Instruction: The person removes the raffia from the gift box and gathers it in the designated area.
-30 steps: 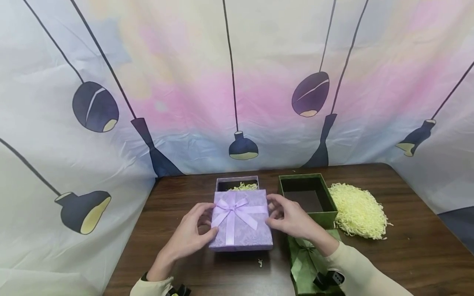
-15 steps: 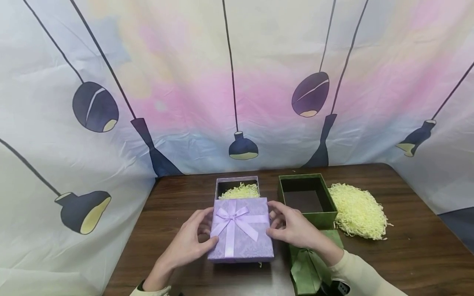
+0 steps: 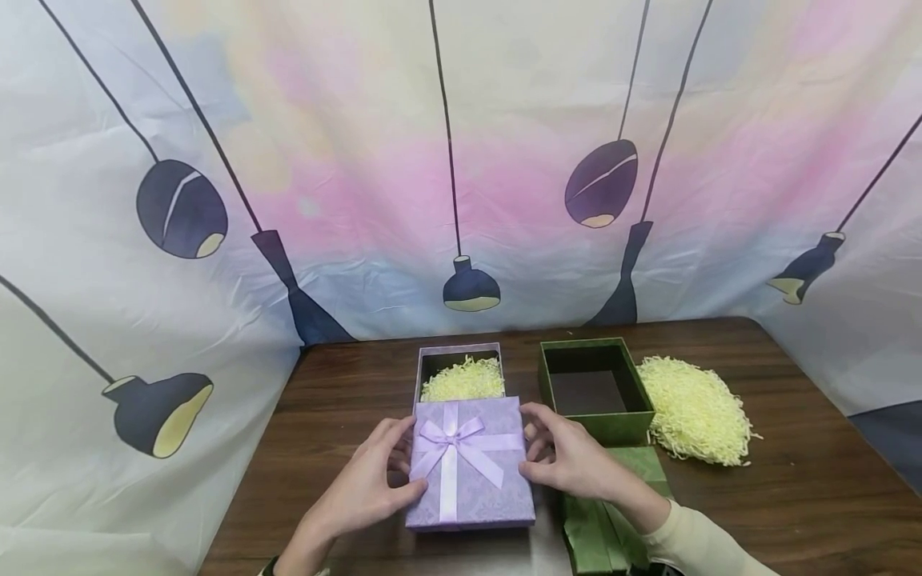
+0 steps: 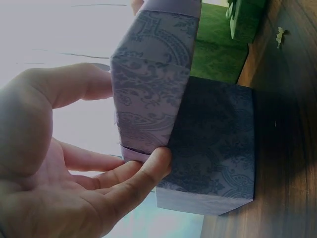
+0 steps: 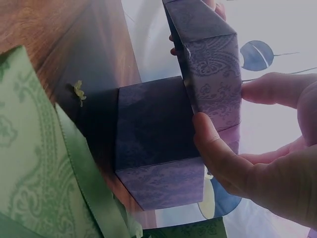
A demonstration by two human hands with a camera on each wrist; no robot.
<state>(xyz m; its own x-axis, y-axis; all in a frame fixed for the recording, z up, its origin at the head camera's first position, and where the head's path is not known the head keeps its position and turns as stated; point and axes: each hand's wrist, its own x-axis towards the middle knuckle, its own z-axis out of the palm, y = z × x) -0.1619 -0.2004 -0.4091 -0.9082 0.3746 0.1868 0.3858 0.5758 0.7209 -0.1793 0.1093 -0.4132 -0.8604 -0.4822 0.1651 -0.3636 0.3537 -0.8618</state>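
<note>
Both hands hold a lilac gift-box lid (image 3: 479, 500) with a satin bow, one at each side. My left hand (image 3: 366, 482) grips its left edge with thumb and fingers, and my right hand (image 3: 576, 462) pinches the right edge. Beneath and beyond the lid stands the matching lilac box (image 5: 156, 126), its far part uncovered, with pale yellow shredded paper (image 3: 464, 380) inside. In the right wrist view the lid's dark inside edge shows above the near end of the box. Whether the lid touches the box there, I cannot tell.
An uncovered green box (image 3: 623, 424) stands to the right of the lilac one. Its green lid (image 3: 612, 536) with a bow lies in front, partly under my right forearm. A heap of yellow paper shreds (image 3: 697, 412) sits farther right on the wooden table (image 3: 792, 480).
The lilac lid has come toward me in both hands, exposing more of the box and the shredded paper inside. The green box and the paper heap have stayed put.
</note>
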